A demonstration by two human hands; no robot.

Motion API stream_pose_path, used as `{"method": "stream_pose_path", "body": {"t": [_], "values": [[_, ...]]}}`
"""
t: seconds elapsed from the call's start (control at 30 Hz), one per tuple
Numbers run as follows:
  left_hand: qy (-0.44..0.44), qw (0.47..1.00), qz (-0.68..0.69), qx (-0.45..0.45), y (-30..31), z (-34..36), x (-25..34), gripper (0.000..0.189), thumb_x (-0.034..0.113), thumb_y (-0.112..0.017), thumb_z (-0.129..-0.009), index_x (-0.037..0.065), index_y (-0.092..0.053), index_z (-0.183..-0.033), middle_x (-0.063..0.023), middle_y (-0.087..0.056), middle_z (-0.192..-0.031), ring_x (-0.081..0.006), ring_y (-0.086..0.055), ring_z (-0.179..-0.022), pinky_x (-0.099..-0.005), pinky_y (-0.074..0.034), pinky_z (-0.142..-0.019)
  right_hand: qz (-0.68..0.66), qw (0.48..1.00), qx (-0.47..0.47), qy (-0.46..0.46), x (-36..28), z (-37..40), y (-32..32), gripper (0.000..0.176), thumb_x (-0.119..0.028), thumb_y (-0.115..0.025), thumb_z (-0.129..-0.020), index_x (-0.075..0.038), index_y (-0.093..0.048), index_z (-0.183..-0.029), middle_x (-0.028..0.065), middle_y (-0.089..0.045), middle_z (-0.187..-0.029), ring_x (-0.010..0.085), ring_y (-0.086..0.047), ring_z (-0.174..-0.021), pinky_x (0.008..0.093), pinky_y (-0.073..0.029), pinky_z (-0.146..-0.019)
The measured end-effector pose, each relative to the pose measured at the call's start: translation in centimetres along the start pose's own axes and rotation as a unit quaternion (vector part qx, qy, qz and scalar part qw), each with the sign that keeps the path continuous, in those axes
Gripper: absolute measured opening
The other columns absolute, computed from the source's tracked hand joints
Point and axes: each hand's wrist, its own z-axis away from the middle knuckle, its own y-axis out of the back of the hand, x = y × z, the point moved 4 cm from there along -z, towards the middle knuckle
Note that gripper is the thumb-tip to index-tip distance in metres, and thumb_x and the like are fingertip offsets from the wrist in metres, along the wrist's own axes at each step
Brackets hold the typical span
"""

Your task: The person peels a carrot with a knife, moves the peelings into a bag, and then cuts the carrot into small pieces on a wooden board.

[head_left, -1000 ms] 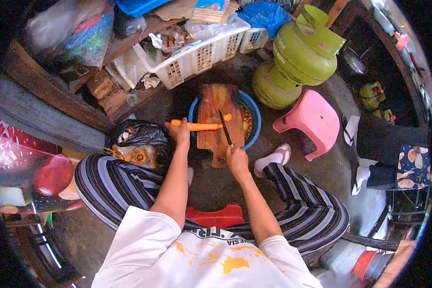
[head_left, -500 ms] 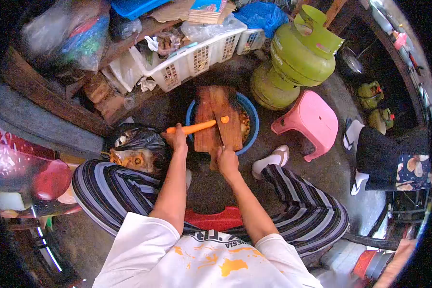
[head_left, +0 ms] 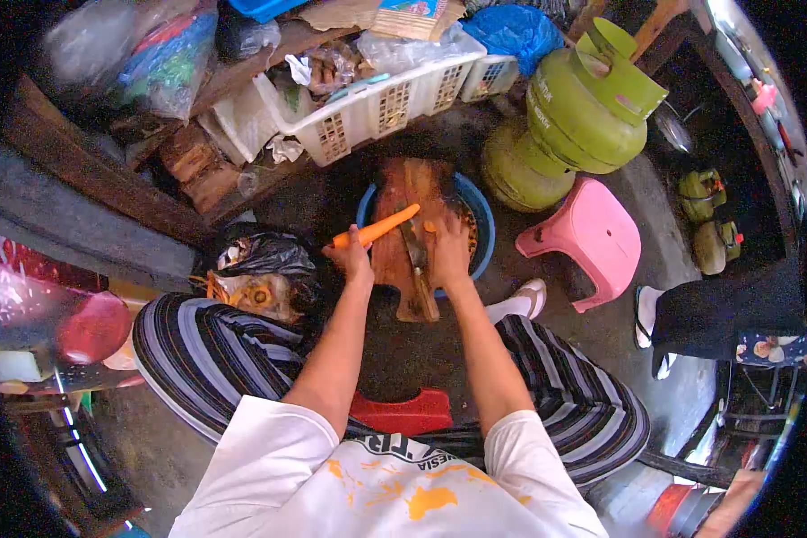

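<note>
A long peeled carrot is held at its thick end by my left hand, its tip over the wooden cutting board. The board lies across a blue basin. A knife rests on the board between my hands, its handle toward me. My right hand is on the board's right side, fingers forward, at a small orange carrot piece. Small cut pieces show inside the basin at the right of the board.
Left of the basin sits a black plastic bag with orange peelings. Beyond are white baskets. Green gas cylinders and a pink stool stand to the right. Another person's legs are at the far right.
My right hand has let go of the knife, now lying on the board, and moved to the carrot piece. The carrot's tip has tilted up and away from me. The view has shifted slightly.
</note>
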Motion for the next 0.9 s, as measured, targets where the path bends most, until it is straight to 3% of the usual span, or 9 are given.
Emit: {"method": "stream_pose_path", "body": {"t": [0.1,0.3,0.5,0.6,0.63,0.67,0.73,0.8,0.9], "values": [[-0.009,1.000,-0.005,0.020,-0.4,1.6,1.7,0.048,0.019,-0.065,-0.081,0.004,-0.027,-0.106,-0.0131,-0.048,-0.102,-0.0211,-0.056,-0.084,-0.0296,-0.053,-0.057,-0.008,0.997,0.021,0.077,1.5,-1.4,-2.0,0.025,-0.003,-0.058,-0.072,-0.013,-0.057,-0.096,0.0170,-0.051,-0.109,0.0368,-0.047,-0.102,0.0438,-0.043,-0.082],[-0.031,0.998,-0.062,0.012,-0.3,3.2,3.3,0.039,0.025,-0.060,-0.084,0.006,-0.032,-0.103,-0.0099,-0.048,-0.095,-0.0178,-0.053,-0.078,-0.0265,-0.048,-0.053,-0.121,0.992,0.028,-0.026,2.9,-1.7,-4.9,0.018,-0.007,-0.061,-0.073,-0.010,-0.058,-0.090,0.0137,-0.058,-0.095,0.0344,-0.052,-0.092,0.0446,-0.045,-0.073],[-0.019,0.999,-0.039,0.006,-0.5,4.6,3.7,0.039,0.029,-0.057,-0.085,0.007,-0.033,-0.105,-0.0092,-0.046,-0.096,-0.0181,-0.051,-0.076,-0.0284,-0.048,-0.052,-0.066,0.995,0.034,0.065,2.4,-2.2,-5.4,0.009,-0.014,-0.062,-0.074,-0.007,-0.063,-0.080,0.0147,-0.061,-0.087,0.0353,-0.056,-0.085,0.0411,-0.046,-0.070],[-0.032,0.999,-0.005,0.002,-0.1,3.1,2.3,0.033,0.022,-0.057,-0.084,0.008,-0.034,-0.104,-0.0090,-0.046,-0.096,-0.0196,-0.051,-0.081,-0.0309,-0.049,-0.054,-0.260,0.965,0.028,0.020,3.7,-2.6,-5.5,0.015,-0.018,-0.065,-0.072,-0.005,-0.065,-0.078,0.0153,-0.064,-0.079,0.0289,-0.063,-0.075,0.0371,-0.048,-0.067],[-0.054,0.998,0.007,0.014,-0.4,3.5,2.6,0.033,0.019,-0.056,-0.084,0.009,-0.034,-0.105,-0.0097,-0.047,-0.096,-0.0206,-0.051,-0.082,-0.0307,-0.049,-0.055,-0.124,0.985,-0.054,-0.107,4.1,-2.9,-5.0,0.013,-0.016,-0.064,-0.073,-0.004,-0.064,-0.078,0.0156,-0.065,-0.079,0.0257,-0.063,-0.075,0.0352,-0.048,-0.066],[-0.082,0.995,0.048,-0.002,-0.4,3.0,1.8,0.034,0.021,-0.057,-0.084,0.008,-0.033,-0.105,-0.0093,-0.047,-0.096,-0.0192,-0.051,-0.082,-0.0308,-0.048,-0.055,-0.202,0.977,0.023,-0.063,3.3,-2.8,-3.3,0.014,-0.014,-0.062,-0.074,-0.001,-0.063,-0.079,0.0151,-0.065,-0.078,0.0250,-0.063,-0.071,0.0344,-0.049,-0.064],[-0.035,0.999,-0.007,-0.001,-0.3,4.5,3.7,0.034,0.024,-0.055,-0.086,0.008,-0.031,-0.105,-0.0078,-0.044,-0.094,-0.0167,-0.048,-0.081,-0.0311,-0.045,-0.061,-0.164,0.985,0.007,-0.057,2.2,-3.1,-2.0,0.016,-0.008,-0.060,-0.075,0.000,-0.059,-0.089,0.0102,-0.063,-0.078,0.0175,-0.059,-0.067,0.0311,-0.047,-0.061],[-0.046,0.999,0.001,-0.011,-0.4,4.7,3.8,0.035,0.025,-0.054,-0.086,0.008,-0.031,-0.106,-0.0075,-0.044,-0.093,-0.0165,-0.047,-0.082,-0.0300,-0.044,-0.066,-0.352,0.931,-0.079,-0.060,-2.6,-2.8,-0.6,0.016,-0.007,-0.059,-0.076,-0.002,-0.058,-0.091,0.0073,-0.062,-0.076,0.0133,-0.058,-0.069,0.0280,-0.047,-0.060],[-0.174,0.982,-0.062,-0.028,0.1,4.8,3.3,0.034,0.023,-0.053,-0.086,0.007,-0.032,-0.107,-0.0070,-0.044,-0.092,-0.0159,-0.046,-0.083,-0.0276,-0.043,-0.067,-0.410,0.863,-0.296,0.019,-12.1,-1.1,1.5,0.022,-0.011,-0.062,-0.074,-0.005,-0.058,-0.095,0.0077,-0.063,-0.085,0.0164,-0.060,-0.078,0.0299,-0.047,-0.072]]}}
